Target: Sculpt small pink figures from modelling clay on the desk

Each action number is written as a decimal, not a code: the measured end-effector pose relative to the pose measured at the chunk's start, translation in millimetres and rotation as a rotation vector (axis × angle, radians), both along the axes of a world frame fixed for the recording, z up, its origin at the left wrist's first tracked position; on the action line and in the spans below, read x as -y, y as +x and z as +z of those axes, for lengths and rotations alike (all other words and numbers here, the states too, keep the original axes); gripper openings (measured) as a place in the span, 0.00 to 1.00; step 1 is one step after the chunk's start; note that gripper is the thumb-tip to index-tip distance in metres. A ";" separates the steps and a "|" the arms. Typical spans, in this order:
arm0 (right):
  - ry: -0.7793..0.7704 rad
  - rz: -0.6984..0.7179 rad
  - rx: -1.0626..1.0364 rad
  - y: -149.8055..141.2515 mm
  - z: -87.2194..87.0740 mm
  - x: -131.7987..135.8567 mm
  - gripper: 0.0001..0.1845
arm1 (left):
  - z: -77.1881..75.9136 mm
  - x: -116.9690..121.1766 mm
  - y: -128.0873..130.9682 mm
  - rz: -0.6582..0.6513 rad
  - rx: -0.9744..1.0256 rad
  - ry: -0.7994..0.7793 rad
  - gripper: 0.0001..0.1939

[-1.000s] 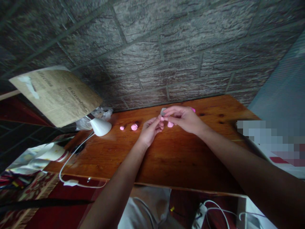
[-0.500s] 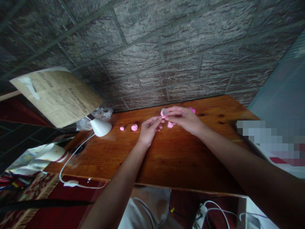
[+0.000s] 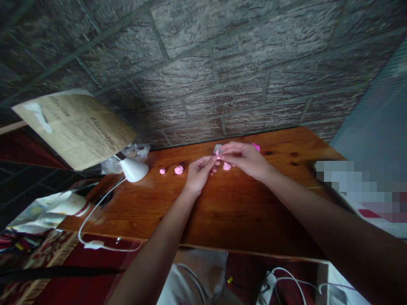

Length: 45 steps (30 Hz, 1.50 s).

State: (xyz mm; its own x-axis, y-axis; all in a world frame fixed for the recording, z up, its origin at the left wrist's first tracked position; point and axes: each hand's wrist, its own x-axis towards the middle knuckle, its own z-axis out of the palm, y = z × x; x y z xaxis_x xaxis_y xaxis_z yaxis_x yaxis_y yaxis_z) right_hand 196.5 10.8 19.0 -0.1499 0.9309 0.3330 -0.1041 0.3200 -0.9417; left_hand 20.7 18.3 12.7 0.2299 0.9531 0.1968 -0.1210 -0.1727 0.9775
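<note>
My two hands meet over the far middle of a wooden table (image 3: 229, 212). My right hand (image 3: 246, 159) pinches a small grey piece (image 3: 218, 148) with a bit of pink stuff on it between thumb and fingers. My left hand (image 3: 199, 173) has its fingers curled, and its fingertips touch the same small pink bit (image 3: 218, 156). A pink lump (image 3: 227, 166) lies on the table just under my right hand. Two more pink lumps, one larger (image 3: 179, 170) and one tiny (image 3: 162, 171), lie to the left of my left hand. Another pink piece (image 3: 256, 147) shows behind my right hand.
A white lamp head (image 3: 134, 169) with its white cable (image 3: 95, 212) lies at the table's left end beside crumpled clear plastic (image 3: 136, 150). A printed brown paper sheet (image 3: 76, 127) hangs at the left. A stone-pattern wall (image 3: 203, 63) backs the table. Cables (image 3: 286, 279) lie below.
Almost nothing has moved. My left hand's fingertips have shifted slightly up toward the piece held in my right hand.
</note>
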 end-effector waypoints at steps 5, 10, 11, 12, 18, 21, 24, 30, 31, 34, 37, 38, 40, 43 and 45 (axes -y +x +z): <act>-0.090 -0.023 -0.094 1.0 -0.9 -2.5 0.22 | -0.6 -0.7 -0.6 -0.004 0.017 -0.063 0.19; -0.050 -0.044 -0.074 4.4 0.4 -1.8 0.22 | -0.3 -1.4 -2.7 0.041 0.066 -0.148 0.21; -0.030 -0.031 -0.046 4.2 0.3 -1.2 0.22 | -0.1 -1.4 -3.0 0.047 0.070 -0.160 0.21; -0.008 -0.024 -0.021 3.8 0.1 -0.7 0.21 | 0.0 -1.4 -3.1 0.050 0.070 -0.170 0.21; 0.089 -0.004 0.074 2.3 -1.1 0.1 0.18 | -0.6 -1.2 -2.0 0.033 0.062 -0.185 0.22; 0.123 -0.001 0.142 3.6 -1.6 0.1 0.17 | -1.6 -1.6 -1.9 0.026 0.044 -0.194 0.23; 0.138 -0.024 0.177 3.9 -2.2 0.7 0.17 | -2.2 -2.0 -2.2 0.018 0.040 -0.191 0.24; 0.122 -0.022 0.206 2.5 -1.2 2.3 0.20 | -1.9 -1.7 -2.5 0.018 0.024 -0.160 0.23; 0.125 -0.018 0.212 2.4 -0.8 2.6 0.19 | -1.9 -1.6 -2.5 0.016 0.021 -0.152 0.23; 0.142 -0.026 0.237 2.2 -0.2 3.1 0.19 | -2.1 -1.3 -2.3 0.009 0.017 -0.144 0.23; 0.148 -0.058 0.246 1.8 -0.6 3.4 0.19 | -1.8 -0.8 -1.9 0.005 0.014 -0.133 0.23; 0.147 -0.061 0.246 1.7 -0.9 3.5 0.19 | -1.6 -0.6 -1.8 0.003 0.010 -0.126 0.23; 0.147 -0.048 0.245 1.6 -1.2 3.8 0.18 | -1.0 0.0 -1.7 -0.001 0.000 -0.106 0.22; 0.140 -0.026 0.242 1.7 -0.5 4.3 0.18 | -0.1 0.6 -1.7 -0.008 -0.014 -0.081 0.22; 0.136 -0.029 0.241 2.0 0.4 4.5 0.18 | 0.2 0.8 -1.6 -0.011 -0.017 -0.070 0.22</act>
State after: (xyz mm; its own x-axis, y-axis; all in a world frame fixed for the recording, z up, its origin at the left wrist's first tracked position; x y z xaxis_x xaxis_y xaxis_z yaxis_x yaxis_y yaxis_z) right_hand 198.5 6.4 19.4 -0.2136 0.8853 0.4130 0.1294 0.4446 -0.8863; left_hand 19.1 17.5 12.9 0.2433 0.9618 0.1258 -0.1062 -0.1025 0.9891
